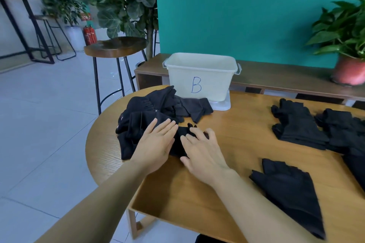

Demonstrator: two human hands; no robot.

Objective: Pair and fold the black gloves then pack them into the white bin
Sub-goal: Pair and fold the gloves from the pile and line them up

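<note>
Before the boxy white plastic bin (199, 77), left hand (156, 144) and right hand (203, 154) press straight, open fingers (167, 127) on a soft, seemingly knit black glove (180, 138) on the oval wooden bench (237, 134).

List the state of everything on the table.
Bin: upright, lid off, inside not visible.
Lid: flat under bin.
Pile: loose, unfolded.
Glove: flat under both hands.
Left hand: open, pressing glove.
Right hand: open, touching glove.
Stacks: neatly stacked, at right.
Front glove: flat, alone.
</note>
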